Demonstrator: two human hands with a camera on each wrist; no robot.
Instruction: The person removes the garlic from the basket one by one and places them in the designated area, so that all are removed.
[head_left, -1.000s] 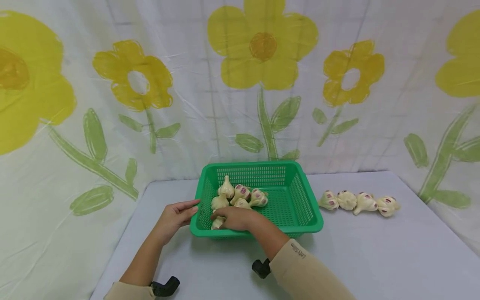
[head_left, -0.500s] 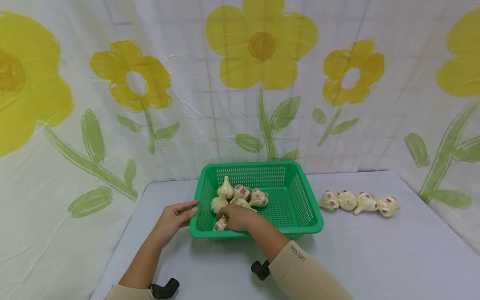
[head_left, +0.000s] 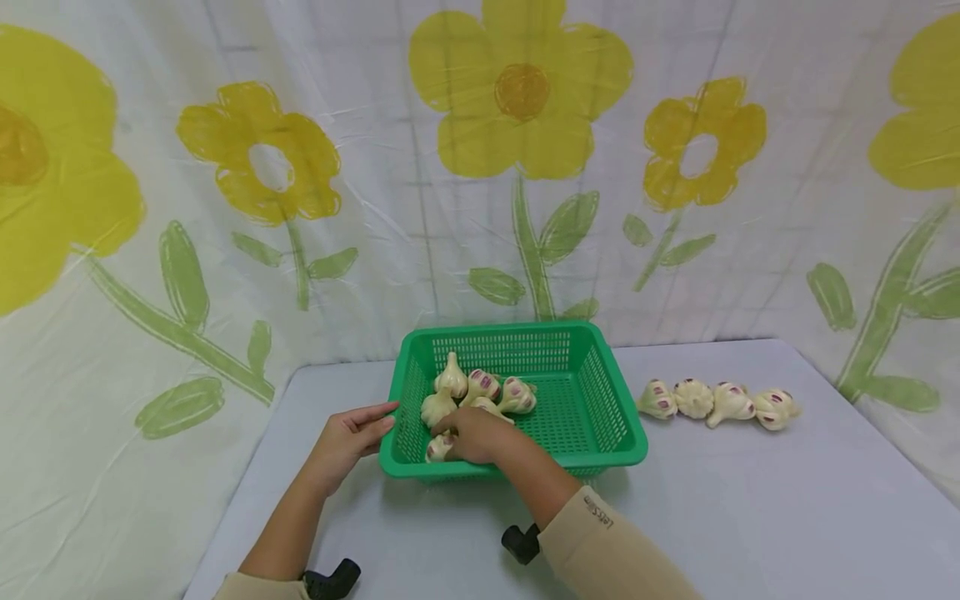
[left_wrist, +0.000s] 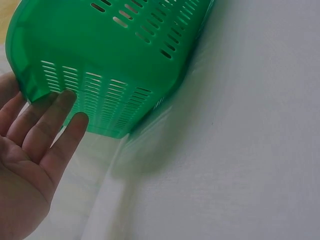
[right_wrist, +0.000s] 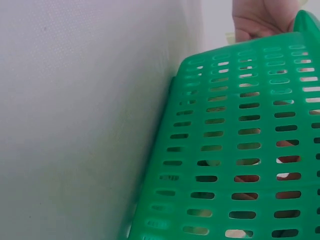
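Observation:
A green plastic basket (head_left: 517,469) stands on the table with several garlic bulbs (head_left: 452,379) gathered in its left half. My right hand (head_left: 480,435) reaches over the front rim, and its curled fingers hold a garlic bulb (head_left: 437,448) in the front left corner, partly covered by the hand. At the basket's left end, my left hand (head_left: 347,440) touches the rim from outside. In the left wrist view, the left fingers (left_wrist: 47,131) lie nearly straight against the basket's outer wall. The right wrist view shows mainly the slotted basket wall (right_wrist: 240,125), which hides most of the right hand.
To the right of the basket, several garlic bulbs (head_left: 731,404) lie in a row on the white table (head_left: 750,500). A white curtain (head_left: 375,275) with yellow flowers hangs close behind the table's back edge.
My right hand has shifted slightly to the right inside the basket, and the garlic bulb at its fingers has moved a little with it. The left hand stays at the rim.

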